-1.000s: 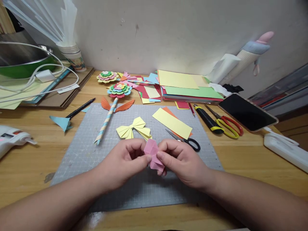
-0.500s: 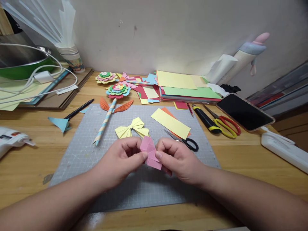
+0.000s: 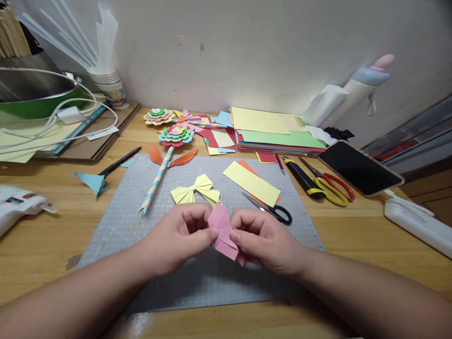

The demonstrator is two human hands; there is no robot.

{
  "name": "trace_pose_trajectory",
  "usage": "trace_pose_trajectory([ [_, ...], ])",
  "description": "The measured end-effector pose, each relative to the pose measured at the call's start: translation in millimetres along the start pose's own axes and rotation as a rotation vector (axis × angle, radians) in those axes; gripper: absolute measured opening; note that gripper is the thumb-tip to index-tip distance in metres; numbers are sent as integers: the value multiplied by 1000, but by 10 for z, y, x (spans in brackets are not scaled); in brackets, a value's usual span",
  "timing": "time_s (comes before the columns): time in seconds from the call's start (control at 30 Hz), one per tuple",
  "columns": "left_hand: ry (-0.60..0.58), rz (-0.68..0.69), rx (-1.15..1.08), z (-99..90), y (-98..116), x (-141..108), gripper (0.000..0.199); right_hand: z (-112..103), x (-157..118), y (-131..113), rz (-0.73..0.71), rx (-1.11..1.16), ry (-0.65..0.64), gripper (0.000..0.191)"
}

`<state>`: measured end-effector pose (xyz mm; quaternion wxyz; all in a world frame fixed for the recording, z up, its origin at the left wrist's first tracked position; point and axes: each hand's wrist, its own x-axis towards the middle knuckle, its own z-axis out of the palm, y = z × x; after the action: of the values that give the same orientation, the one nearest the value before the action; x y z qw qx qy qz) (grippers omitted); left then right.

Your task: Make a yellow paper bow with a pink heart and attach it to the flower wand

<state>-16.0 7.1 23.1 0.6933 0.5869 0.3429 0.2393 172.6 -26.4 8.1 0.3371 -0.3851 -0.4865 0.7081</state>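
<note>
A small piece of folded pink paper [image 3: 223, 231] is held up over the grey cutting mat [image 3: 169, 294]. My left hand [image 3: 187, 238] pinches its left edge between thumb and fingers. On the other edge, my right hand [image 3: 264, 240] grips it with the thumb on top. Creases and a raised flap show on the paper. Just beyond my hands lies a yellow paper bow [image 3: 197, 189]. Black-handled scissors [image 3: 282, 214] rest partly under a yellow paper strip [image 3: 251, 182], with orange paper beneath it.
A paper flower [image 3: 175, 135] with a striped stem lies at the mat's back left. To the left are a black pen [image 3: 118, 162] and a glue gun [image 3: 24, 205]. Pliers [image 3: 332, 186], a cutter [image 3: 304, 178] and a phone [image 3: 360, 167] lie right. Stacked coloured paper [image 3: 261, 121] stands behind.
The pink paper has tilted a little and its lower end has moved down, still between both hands. The whole view has shifted slightly.
</note>
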Motion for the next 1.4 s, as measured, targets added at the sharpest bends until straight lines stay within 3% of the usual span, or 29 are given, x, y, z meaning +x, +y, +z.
trace_pose_trajectory([
  [0.2, 43, 30, -7, -11, -7, 14, 15, -5, 7, 5, 109, 3, -44, 33],
  [0.33, 48, 39, -32, -17, -18, 9, 14, -22, -13, 37, 89, 10, -76, 34],
  [0.53, -84, -14, 2, -2, -23, -18, 16, 29, -36, 35, 66, -17, -127, 31],
  [0.73, 17, 26, 93, 0, -23, -18, 15, 13, -35, -2, 46, -145, -113, 42],
  [0.97, -29, -154, -54, 4, -71, -5, 22, 24, -59, -36, -5, -153, -74, 45],
  [1.17, -73, -94, -42, 22, -65, -32, 19, 39, -70, 29, 85, -33, -146, 42],
  [1.27, -145, -62, -20, 42, -42, -38, 19, 47, -68, 51, 58, -47, -114, 40],
  [1.4, -69, -105, -48, 49, -39, -29, 23, 58, -64, 41, 49, -55, 9, 35],
])
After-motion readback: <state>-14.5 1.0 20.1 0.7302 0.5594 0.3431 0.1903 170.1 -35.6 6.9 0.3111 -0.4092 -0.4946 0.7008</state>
